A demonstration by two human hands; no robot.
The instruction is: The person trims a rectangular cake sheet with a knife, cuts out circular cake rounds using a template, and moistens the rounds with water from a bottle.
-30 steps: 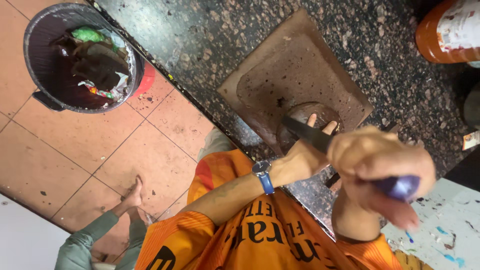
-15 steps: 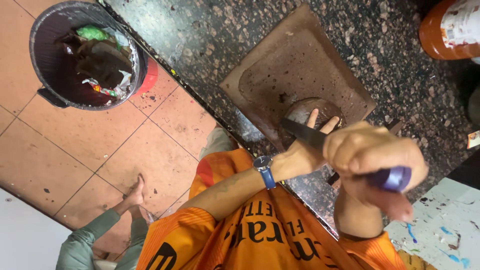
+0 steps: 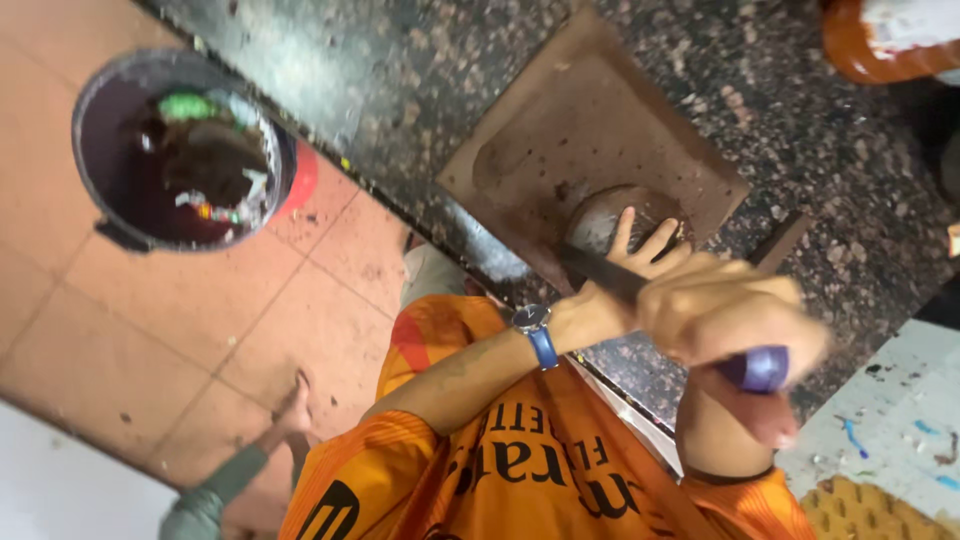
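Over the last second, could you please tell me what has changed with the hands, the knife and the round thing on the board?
Little has changed. The right hand has lifted the purple-handled, dark-bladed knife slightly, its grip unchanged. The left hand still steadies the round brown coconut-like shell on the square brown wooden board. The dark waste bucket stays on the tiled floor.
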